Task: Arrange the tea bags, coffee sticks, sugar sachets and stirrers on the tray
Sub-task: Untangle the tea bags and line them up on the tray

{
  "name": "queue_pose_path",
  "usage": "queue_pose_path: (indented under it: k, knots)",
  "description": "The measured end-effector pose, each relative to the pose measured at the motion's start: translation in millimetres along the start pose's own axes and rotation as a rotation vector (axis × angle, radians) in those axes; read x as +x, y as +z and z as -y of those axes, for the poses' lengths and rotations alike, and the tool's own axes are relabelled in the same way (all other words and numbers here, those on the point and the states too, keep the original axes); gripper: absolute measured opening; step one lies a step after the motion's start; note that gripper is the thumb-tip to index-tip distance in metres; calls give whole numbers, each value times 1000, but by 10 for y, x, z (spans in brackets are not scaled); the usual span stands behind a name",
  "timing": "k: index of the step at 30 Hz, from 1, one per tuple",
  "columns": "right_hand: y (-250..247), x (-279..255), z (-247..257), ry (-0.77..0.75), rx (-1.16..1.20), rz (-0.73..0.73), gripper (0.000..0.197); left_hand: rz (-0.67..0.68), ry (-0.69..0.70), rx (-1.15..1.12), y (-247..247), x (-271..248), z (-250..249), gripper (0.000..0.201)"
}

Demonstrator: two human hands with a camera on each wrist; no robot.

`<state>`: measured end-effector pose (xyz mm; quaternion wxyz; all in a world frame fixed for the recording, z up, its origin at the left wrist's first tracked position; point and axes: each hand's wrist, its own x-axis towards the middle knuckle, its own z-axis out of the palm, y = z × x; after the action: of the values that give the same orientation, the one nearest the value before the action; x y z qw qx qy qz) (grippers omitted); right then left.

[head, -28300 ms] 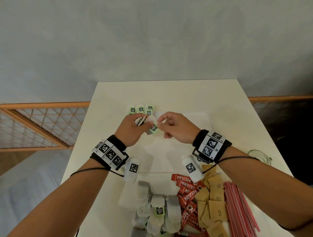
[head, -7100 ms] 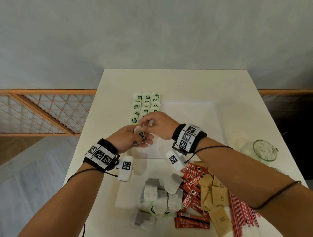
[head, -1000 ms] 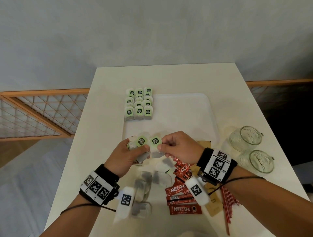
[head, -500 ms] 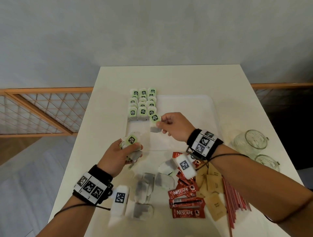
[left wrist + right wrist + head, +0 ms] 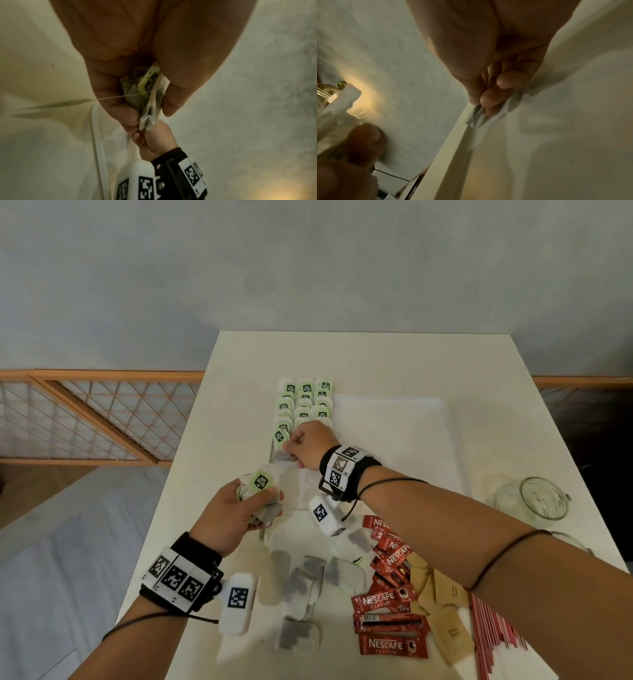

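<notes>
1. Right hand (image 5: 310, 445) pinches a tea bag (image 5: 281, 441) at the near end of the tagged rows on the tray (image 5: 411, 433)
2. Left hand (image 5: 236, 513) clutches a bunch of tea bags (image 5: 262, 491) just behind it

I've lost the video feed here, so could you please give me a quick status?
Right hand pinching a tea bag at the tray rows. Left hand gripping spare tea bags. Nothing blocking.

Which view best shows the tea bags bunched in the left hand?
The left wrist view: the tea bags sit crumpled between its fingers, a string trailing off. The head view shows mostly one green tag. The right wrist view shows only blur there.
</notes>
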<state>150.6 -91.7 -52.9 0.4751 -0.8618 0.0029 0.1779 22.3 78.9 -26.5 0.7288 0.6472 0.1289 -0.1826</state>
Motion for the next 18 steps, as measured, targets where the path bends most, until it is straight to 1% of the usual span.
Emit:
queue_pose_path:
  k: [2, 6, 8, 10, 11, 13, 14, 16, 18]
  knots:
    - [36, 37, 15, 15, -12, 3, 23, -16, 0, 7, -33, 7, 4, 51]
    - [59, 97, 24, 18, -137, 25, 28, -25, -8, -2, -60, 14, 27, 56]
    - [42, 95, 20, 5, -198, 27, 31, -23, -10, -8, -52, 16, 37, 49]
    - [-1, 52, 21, -15, -249, 12, 35, -16, -14, -9, -36, 14, 33, 32]
    - [-29, 17, 27, -34, -257, -1, 37, -12, -16, -8, -28, 12, 31, 28]
    - [-92, -74, 51, -82, -204, 1, 38, 3, -10, 3, -14, 16, 30, 32]
    - [-123, -127, 64, -97, -148, 30, 37, 14, -6, 8, -6, 20, 23, 35]
    - [-186, -262, 82, -119, -22, 131, 38, 42, 5, 16, 14, 26, 14, 43]
    - [-238, -418, 72, -138, 82, 220, 41, 58, 14, 29, 37, 32, 5, 44]
